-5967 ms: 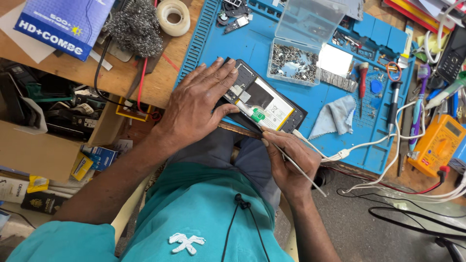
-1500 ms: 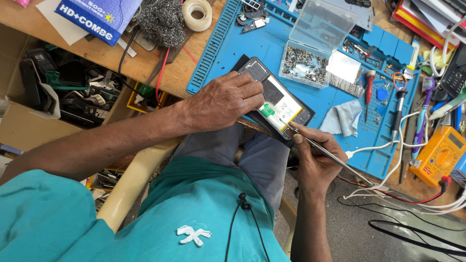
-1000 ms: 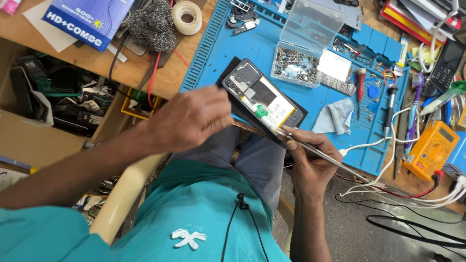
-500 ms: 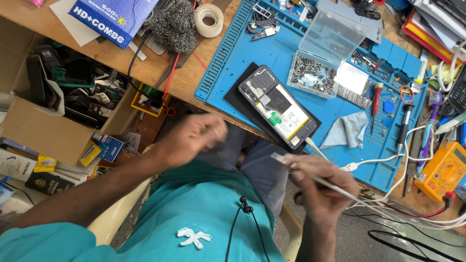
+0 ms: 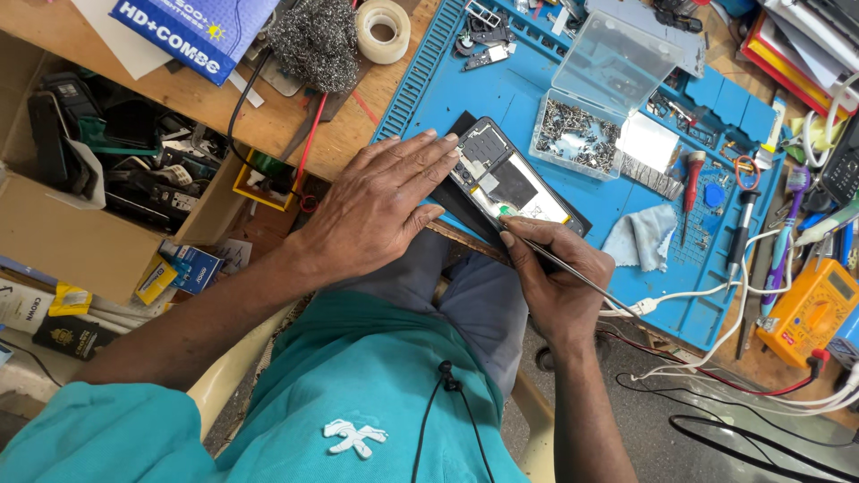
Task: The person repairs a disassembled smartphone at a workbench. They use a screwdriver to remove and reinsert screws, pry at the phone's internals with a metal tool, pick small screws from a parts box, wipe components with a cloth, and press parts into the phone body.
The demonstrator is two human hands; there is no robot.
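- Head view: I take the opened phone (image 5: 510, 183) as my landmark. It lies slantwise on the blue work mat (image 5: 447, 85), close to the mat's near edge, its back off and its inner boards showing.
- My left hand (image 5: 380, 206) lies flat with the fingers spread and straight, gripping nothing. The fingertips press on the phone's upper left end, and the palm rests on the bench edge to the left of the phone.
- My right hand (image 5: 559, 286) sits just below the phone's lower end, fingers curled shut around thin metal tweezers (image 5: 573, 273). The tip of the tweezers touches the phone's lower part, near a small green piece.
- A clear plastic box (image 5: 595, 98) full of small screws stands just beyond the phone to its upper right, with its lid up.
- A pale blue cloth (image 5: 640, 237) lies crumpled on the mat to the right of the phone.
- A red-handled screwdriver (image 5: 691, 179) lies further right of the phone, past the cloth.
- An orange multimeter (image 5: 810, 309) sits well to the right of the phone, off the mat.
- A roll of tape (image 5: 383, 29) and a tuft of steel wool (image 5: 313, 40) rest on the wooden bench well up and left of the phone.
- A white cable (image 5: 707, 295) runs across the mat's near corner, to the lower right of the phone.
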